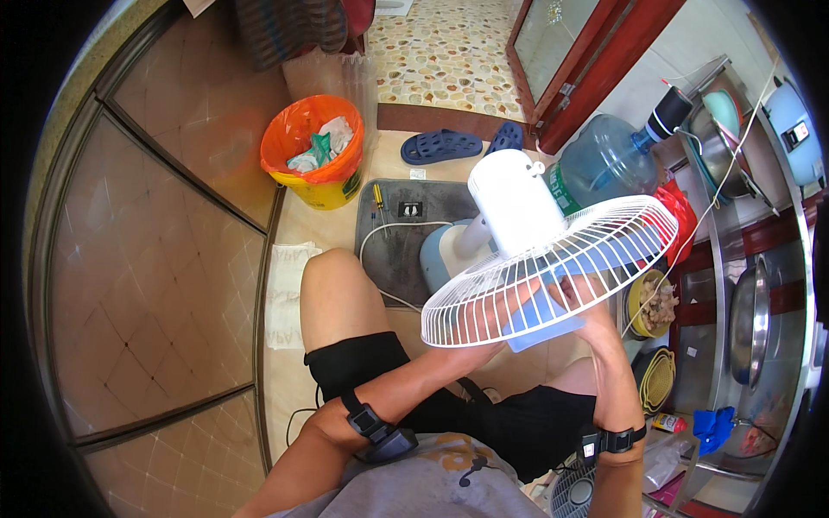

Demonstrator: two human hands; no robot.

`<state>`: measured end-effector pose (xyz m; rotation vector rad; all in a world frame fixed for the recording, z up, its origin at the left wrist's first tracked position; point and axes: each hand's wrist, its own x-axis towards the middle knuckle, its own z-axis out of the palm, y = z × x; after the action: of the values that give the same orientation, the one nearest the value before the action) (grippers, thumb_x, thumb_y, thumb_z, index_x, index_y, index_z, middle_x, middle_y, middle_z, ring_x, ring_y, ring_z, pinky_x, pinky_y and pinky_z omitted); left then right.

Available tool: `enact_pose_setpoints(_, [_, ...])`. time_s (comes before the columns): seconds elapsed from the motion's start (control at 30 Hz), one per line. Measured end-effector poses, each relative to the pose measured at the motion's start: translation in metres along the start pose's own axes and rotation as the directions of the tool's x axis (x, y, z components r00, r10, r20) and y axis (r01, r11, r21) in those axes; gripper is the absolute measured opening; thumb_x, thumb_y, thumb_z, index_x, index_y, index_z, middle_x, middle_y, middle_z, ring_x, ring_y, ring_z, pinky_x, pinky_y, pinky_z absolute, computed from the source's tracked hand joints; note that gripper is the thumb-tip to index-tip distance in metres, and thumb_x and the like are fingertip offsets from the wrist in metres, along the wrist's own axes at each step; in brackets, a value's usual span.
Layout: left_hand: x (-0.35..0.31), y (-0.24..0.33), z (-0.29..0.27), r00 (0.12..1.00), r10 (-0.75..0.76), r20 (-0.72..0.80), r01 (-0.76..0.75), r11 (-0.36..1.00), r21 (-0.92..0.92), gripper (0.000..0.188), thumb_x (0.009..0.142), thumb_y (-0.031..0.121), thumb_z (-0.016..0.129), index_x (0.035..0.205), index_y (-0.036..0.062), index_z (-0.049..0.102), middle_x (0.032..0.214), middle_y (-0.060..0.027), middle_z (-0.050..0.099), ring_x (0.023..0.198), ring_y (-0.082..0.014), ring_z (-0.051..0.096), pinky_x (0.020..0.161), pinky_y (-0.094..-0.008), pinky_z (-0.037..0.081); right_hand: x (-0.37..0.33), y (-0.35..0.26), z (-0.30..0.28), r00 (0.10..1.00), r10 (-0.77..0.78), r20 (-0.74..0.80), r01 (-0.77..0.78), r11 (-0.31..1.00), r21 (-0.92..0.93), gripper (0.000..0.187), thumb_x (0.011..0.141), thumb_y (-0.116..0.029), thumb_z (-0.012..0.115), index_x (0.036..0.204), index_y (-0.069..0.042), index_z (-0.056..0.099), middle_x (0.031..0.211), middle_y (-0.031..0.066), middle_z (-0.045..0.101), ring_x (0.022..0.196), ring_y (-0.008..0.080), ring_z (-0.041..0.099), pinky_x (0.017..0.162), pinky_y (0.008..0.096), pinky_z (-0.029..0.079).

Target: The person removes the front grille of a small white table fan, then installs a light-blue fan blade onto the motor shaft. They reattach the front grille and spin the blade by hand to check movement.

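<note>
A white electric fan (516,203) stands in front of me with its head tipped toward me. Its light-blue base (439,259) rests on a dark grey mat (371,237). The wire guard (449,315) spreads round pale-blue fan blades (542,332). Both my hands reach in at the blade side and show only through the wires. My right hand (577,292) is closed at the blades near their middle. Beside it, my left hand (511,300) is at the blades too, its fingers mostly hidden. A yellow-handled screwdriver (377,195) lies on the mat near the fan's white cord (367,244).
An orange-lined yellow bin (324,194) stands beyond my left knee. Blue slippers (440,147) lie by the doorway. A water jug (604,164) and a metal rack (721,285) with basins line the right side. A round grey grille (577,490) sits low right. Brown panels (155,259) bound the left.
</note>
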<state>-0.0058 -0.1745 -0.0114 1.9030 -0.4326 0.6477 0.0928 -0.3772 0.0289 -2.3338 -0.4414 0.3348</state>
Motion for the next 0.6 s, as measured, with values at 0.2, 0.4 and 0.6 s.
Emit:
enact_pose_setpoints(0.2, [-0.017,-0.005,-0.004,0.997,-0.066,0.026,0.067,0.997,-0.038,0.07,0.089,0.005,0.079,0.153,0.0089,0.053,0.141,-0.0202,0.065,0.128,-0.0386,0.066,0.105,-0.045,0.054,0.005,0.008,-0.014,0.932,0.259,0.254,-0.344,0.855,0.388,0.042,0.102,-0.019,0.069,0.14,-0.005,0.057,0.107,0.0092,0.072,0.08,0.0146,0.07,0.064,0.0271,0.057])
enact_pose_setpoints(0.4, [-0.035,-0.021,-0.003,0.992,-0.119,0.04,0.122,0.989,-0.078,0.069,0.09,0.005,0.079,0.154,0.0098,0.053,0.141,-0.0196,0.066,0.127,-0.0383,0.066,0.105,-0.0448,0.054,0.009,0.017,-0.025,0.896,0.271,0.353,-0.406,0.822,0.399,0.047,0.103,-0.035,0.067,0.137,-0.003,0.061,0.114,0.0145,0.075,0.097,0.025,0.077,0.069,0.034,0.066])
enact_pose_setpoints(0.6, [-0.037,-0.029,-0.001,0.989,-0.14,0.04,0.144,0.984,-0.107,0.069,0.09,0.005,0.078,0.154,0.0107,0.053,0.141,-0.0191,0.066,0.127,-0.038,0.066,0.104,-0.0445,0.054,0.019,0.023,-0.024,0.833,0.165,0.528,-0.51,0.6,0.616,0.044,0.1,-0.029,0.072,0.127,0.004,0.066,0.105,0.0187,0.076,0.089,0.026,0.078,0.057,0.0337,0.064])
